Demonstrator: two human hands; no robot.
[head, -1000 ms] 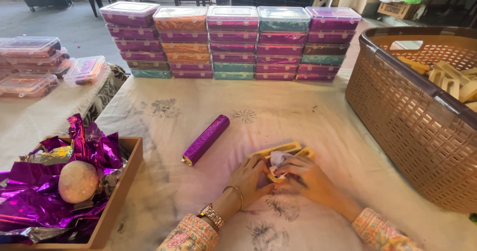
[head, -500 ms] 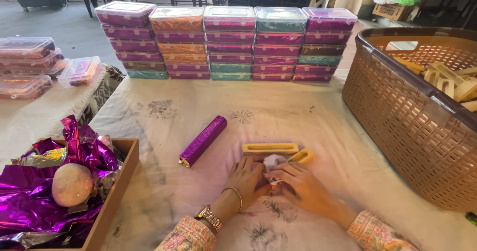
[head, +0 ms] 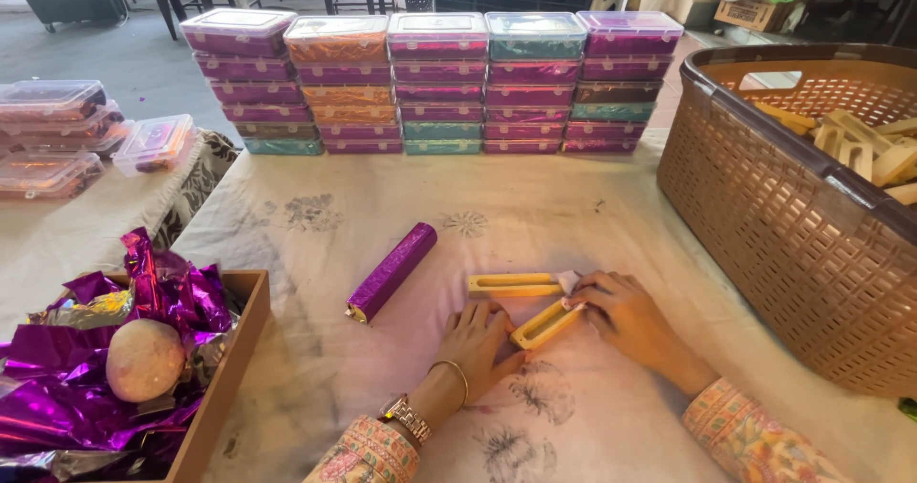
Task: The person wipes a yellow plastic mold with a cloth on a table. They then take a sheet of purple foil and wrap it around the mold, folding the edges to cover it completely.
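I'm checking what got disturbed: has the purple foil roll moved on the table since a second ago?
No. The purple foil roll lies at the same slant, left of the flower print.

The right hand (head: 626,316) hides the small white piece (head: 569,280) at the yellow mould's (head: 544,323) end.

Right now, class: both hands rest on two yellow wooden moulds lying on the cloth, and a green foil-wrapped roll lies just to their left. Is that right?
Not quite. The head view shows the foil-wrapped roll is purple, not green. The rest holds: the left hand and right hand rest on the two yellow wooden moulds on the cloth.
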